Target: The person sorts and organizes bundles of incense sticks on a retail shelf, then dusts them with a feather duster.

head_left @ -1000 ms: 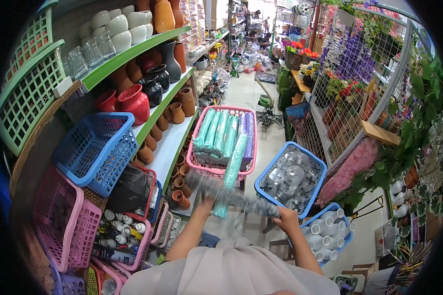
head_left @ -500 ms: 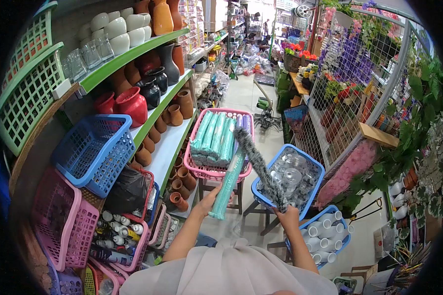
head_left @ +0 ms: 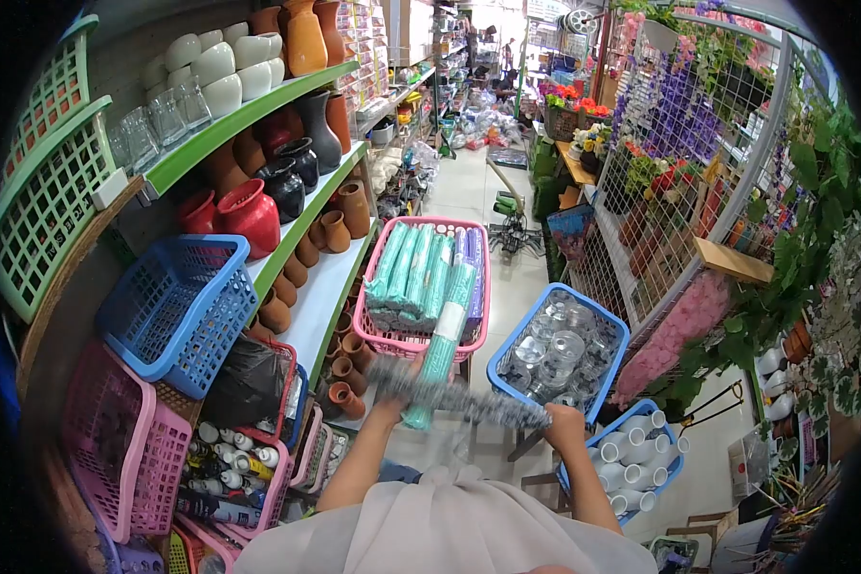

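My left hand (head_left: 386, 411) grips the lower part of a long teal plastic-wrapped roll (head_left: 452, 325), its fingers partly covered by the duster. The roll has a pale band and slants up over the front of a pink basket (head_left: 392, 344). Several similar teal rolls (head_left: 416, 273) and purple rolls (head_left: 475, 247) are stacked in that basket. My right hand (head_left: 565, 426) is closed round the end of a grey fluffy duster (head_left: 488, 406). Blurred by motion, the duster lies across in front of the teal roll and reaches my left hand.
Right of the pink basket, a blue basket (head_left: 497, 375) holds clear glassware; below it another blue basket (head_left: 677, 471) holds white cups. Shelves (head_left: 301, 330) of pots and vases line the left. A wire rack (head_left: 631, 258) with artificial flowers stands right.
The duster has swung down and left, from pointing up beside the roll to lying across it. The teal roll has tilted slightly more upright, and my right hand has shifted slightly.
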A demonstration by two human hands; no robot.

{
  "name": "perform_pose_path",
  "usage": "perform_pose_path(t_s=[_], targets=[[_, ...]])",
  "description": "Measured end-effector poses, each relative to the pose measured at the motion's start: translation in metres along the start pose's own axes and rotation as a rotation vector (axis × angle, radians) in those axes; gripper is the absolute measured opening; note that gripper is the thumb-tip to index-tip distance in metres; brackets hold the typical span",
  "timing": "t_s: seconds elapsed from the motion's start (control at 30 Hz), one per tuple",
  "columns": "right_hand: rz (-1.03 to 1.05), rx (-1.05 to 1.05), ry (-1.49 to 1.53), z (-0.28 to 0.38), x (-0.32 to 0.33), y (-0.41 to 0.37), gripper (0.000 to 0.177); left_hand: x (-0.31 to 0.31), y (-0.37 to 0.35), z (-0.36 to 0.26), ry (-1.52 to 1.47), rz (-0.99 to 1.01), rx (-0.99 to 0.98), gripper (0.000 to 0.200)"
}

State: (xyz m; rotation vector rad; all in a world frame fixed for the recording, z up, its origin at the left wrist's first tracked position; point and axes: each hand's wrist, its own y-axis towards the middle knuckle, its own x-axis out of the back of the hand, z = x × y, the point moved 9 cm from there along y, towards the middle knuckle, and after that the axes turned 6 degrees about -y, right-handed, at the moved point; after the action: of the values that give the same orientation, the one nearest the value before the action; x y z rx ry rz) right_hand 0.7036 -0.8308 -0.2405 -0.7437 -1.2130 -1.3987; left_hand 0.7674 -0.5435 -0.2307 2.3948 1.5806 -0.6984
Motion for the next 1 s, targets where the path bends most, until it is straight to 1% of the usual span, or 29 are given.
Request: perform_pose_path(t_s=[0.07, 0.1, 0.17, 0.2, 0.27, 0.3, 0.33, 0.37, 0.4, 0.43, 0.47, 0.5, 0.53, 0.6, 0.63, 0.67, 0.73, 0.77, 0.8, 0.87, 0.9, 0.93, 1.0], targets=[[-0.036, -0.265, 0.069, -0.016, 0.007, 0.001, 0.020, 0.000, -0.002, 0.018, -0.228, 0.143, 0.134, 0.057], [-0.034, -0.261, 0.070, -0.011, 0.010, 0.003, 0.020, 0.002, -0.002, 0.020, -0.229, 0.139, 0.131, 0.057], [-0.080, -0.142, 0.135, 0.006, 0.021, 0.005, 0.018, 0.015, -0.003, 0.030, -0.187, 0.040, 0.203, 0.054], [-0.081, -0.142, 0.135, 0.004, 0.021, 0.006, 0.018, 0.010, -0.004, 0.027, -0.186, 0.040, 0.202, 0.054], [0.016, 0.047, 0.017, 0.016, 0.014, 0.009, 0.019, 0.002, -0.007, 0.012, -0.348, 0.028, 0.087, 0.052], [0.016, 0.048, 0.018, 0.016, 0.010, 0.012, 0.019, 0.013, -0.006, 0.017, -0.294, -0.031, 0.094, 0.053], [0.016, -0.082, 0.062, 0.006, 0.004, 0.014, 0.020, 0.024, -0.006, 0.022, -0.241, -0.088, 0.104, 0.054], [0.018, -0.214, 0.106, -0.005, -0.001, 0.012, 0.022, 0.022, -0.005, 0.022, -0.277, -0.017, 0.062, 0.055], [0.018, -0.214, 0.107, -0.001, 0.000, 0.012, 0.022, 0.014, -0.006, 0.013, -0.312, 0.055, 0.017, 0.055], [0.004, -0.195, 0.093, 0.007, 0.003, 0.013, 0.023, 0.025, -0.003, 0.019, -0.310, 0.054, 0.016, 0.055], [-0.009, -0.175, 0.079, 0.012, 0.005, 0.012, 0.025, 0.036, 0.001, 0.030, -0.314, 0.119, 0.051, 0.053], [-0.015, -0.011, 0.099, 0.024, 0.007, 0.014, 0.025, 0.030, 0.000, 0.027, -0.317, 0.187, 0.084, 0.051], [-0.017, -0.011, 0.099, 0.022, 0.008, 0.015, 0.025, 0.027, 0.002, 0.023, -0.316, 0.188, 0.083, 0.051], [-0.021, 0.009, 0.042, 0.021, 0.006, 0.017, 0.020, 0.031, 0.006, 0.003, -0.103, 0.048, -0.091, 0.051], [0.053, -0.201, 0.053, 0.003, -0.006, 0.017, 0.018, 0.047, -0.001, 0.029, -0.204, 0.059, 0.145, 0.049], [0.053, -0.201, 0.052, 0.004, -0.009, 0.018, 0.018, 0.048, -0.001, 0.033, -0.205, 0.060, 0.145, 0.049], [-0.084, -0.264, 0.107, 0.000, 0.000, 0.018, 0.016, 0.019, -0.007, -0.002, -0.306, 0.117, -0.019, 0.048], [-0.069, -0.209, 0.110, 0.005, 0.001, 0.018, 0.016, 0.026, -0.007, 0.005, -0.320, 0.063, 0.037, 0.046], [-0.069, -0.209, 0.111, 0.004, 0.003, 0.018, 0.016, 0.025, -0.008, 0.003, -0.320, 0.063, 0.037, 0.046], [0.024, 0.076, 0.019, 0.026, 0.002, 0.019, 0.019, 0.038, -0.012, 0.006, -0.283, -0.137, 0.061, 0.049], [0.007, 0.059, 0.008, 0.029, 0.010, 0.019, 0.018, 0.051, -0.004, -0.001, -0.034, -0.171, 0.002, 0.052], [0.008, 0.059, 0.007, 0.030, 0.004, 0.019, 0.018, 0.051, -0.014, 0.013, -0.114, -0.119, 0.038, 0.054], [-0.050, -0.219, 0.101, 0.006, -0.005, 0.018, 0.016, 0.047, -0.006, 0.023, -0.368, -0.036, 0.137, 0.054]])
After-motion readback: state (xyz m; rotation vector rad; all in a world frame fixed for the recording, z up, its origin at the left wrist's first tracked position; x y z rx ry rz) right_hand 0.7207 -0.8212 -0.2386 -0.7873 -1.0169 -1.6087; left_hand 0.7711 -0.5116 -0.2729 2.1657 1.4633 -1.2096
